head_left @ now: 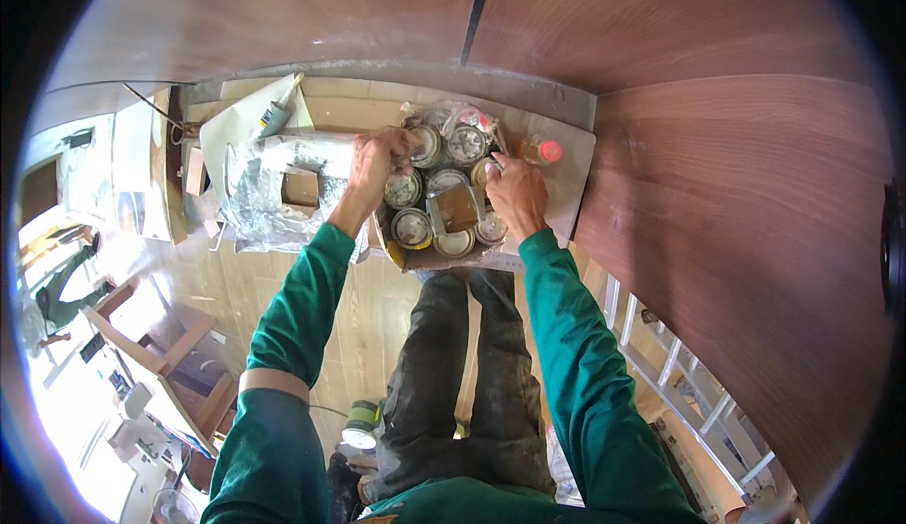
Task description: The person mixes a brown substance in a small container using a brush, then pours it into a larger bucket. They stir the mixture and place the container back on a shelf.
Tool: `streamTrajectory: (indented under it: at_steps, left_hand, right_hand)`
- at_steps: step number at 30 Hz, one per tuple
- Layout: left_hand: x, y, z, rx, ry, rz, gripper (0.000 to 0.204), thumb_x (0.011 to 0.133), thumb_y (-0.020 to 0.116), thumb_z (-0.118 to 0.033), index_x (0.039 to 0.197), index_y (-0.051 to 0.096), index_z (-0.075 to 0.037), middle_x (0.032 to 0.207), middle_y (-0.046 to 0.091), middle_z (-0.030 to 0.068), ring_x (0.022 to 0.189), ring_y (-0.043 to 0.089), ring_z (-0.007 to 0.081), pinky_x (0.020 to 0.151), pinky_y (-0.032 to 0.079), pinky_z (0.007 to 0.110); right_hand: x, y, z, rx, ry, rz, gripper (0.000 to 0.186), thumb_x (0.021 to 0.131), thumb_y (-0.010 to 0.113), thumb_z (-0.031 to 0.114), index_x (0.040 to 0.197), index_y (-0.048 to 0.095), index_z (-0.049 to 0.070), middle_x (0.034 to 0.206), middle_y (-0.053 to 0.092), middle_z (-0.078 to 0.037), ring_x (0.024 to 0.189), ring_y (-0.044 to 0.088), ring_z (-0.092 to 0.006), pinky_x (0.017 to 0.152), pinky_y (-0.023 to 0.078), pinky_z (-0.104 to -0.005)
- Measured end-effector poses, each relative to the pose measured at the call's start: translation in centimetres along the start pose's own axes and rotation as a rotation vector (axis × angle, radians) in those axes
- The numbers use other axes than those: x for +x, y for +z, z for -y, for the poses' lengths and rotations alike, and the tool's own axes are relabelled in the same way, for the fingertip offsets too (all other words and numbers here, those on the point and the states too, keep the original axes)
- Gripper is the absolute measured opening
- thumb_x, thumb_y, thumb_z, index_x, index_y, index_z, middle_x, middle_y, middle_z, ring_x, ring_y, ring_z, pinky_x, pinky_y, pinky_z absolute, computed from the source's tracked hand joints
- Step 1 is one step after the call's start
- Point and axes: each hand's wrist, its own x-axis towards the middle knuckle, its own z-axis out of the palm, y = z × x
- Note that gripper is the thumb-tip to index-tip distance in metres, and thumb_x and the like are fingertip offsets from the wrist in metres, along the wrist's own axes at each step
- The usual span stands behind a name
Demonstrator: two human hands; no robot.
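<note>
A cardboard box (394,252) on the cluttered surface ahead holds several round tins with smeared, pale lids. My left hand (373,167) is at its left side, fingers bent in against a tin (428,143) in the back left part. At the right side my right hand (518,191) is closed, thumb and finger at the edge of a yellowish tin (480,173). Both tins are partly hidden by my fingers. Among the tins in front lies a small square open-topped container (457,211), brown inside. Crumpled clear plastic (453,112) covers part of the back rim.
A bottle with a red cap (549,151) lies right of the box. To the left are a plastic-covered, paint-smeared area (260,189), a brown square piece (301,189) and a grey tube (274,120). A ladder (675,364) stands low right; wood panels rise behind and right.
</note>
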Motion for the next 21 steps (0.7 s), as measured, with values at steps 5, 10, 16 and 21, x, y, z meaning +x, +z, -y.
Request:
streamTrajectory:
  at_steps: [5,10,16,21]
  left_hand:
    - [3.8,1.0,1.3,-0.350,-0.185,0.088,0.018,0.080,0.046,-0.011,0.085,0.061,-0.002,0.079,0.064,0.0125,0.061,0.063,0.0247,0.050,0.047,0.035]
    - [5.0,2.3,0.3,0.263,0.104,0.120,0.022,0.084,0.049,-0.018,0.078,0.065,-0.003,0.075,0.068,0.0129,0.070,0.068,0.0298,0.060,0.054,0.041]
    - [4.6,5.2,-0.8,1.189,0.464,0.018,0.022,0.081,0.061,-0.024,0.086,0.072,-0.006,0.086,0.070,0.0212,0.086,0.068,0.0399,0.078,0.055,0.049]
    - [7.0,4.6,-0.5,1.329,0.592,0.015,0.018,0.079,0.064,-0.022,0.084,0.073,-0.006,0.084,0.069,0.0213,0.085,0.069,0.0379,0.077,0.055,0.048]
  right_hand:
    - [0.8,0.4,0.7,0.005,0.049,0.118,0.045,0.093,0.057,0.034,0.125,0.063,0.003,0.098,0.071,-0.024,0.094,0.068,-0.0399,0.083,0.053,-0.0486]
    - [2.0,1.3,0.6,-0.053,0.012,0.092,0.044,0.095,0.054,0.031,0.127,0.061,0.002,0.081,0.072,-0.020,0.079,0.071,-0.0349,0.076,0.055,-0.0466]
    - [3.3,3.6,-1.7,-0.021,0.058,0.083,0.042,0.096,0.051,0.027,0.129,0.060,0.003,0.075,0.072,-0.018,0.067,0.072,-0.0289,0.067,0.057,-0.0420]
    - [3.7,3.3,-1.6,0.047,0.074,0.077,0.046,0.094,0.054,0.034,0.126,0.062,0.001,0.079,0.073,-0.018,0.072,0.072,-0.0308,0.069,0.056,-0.0433]
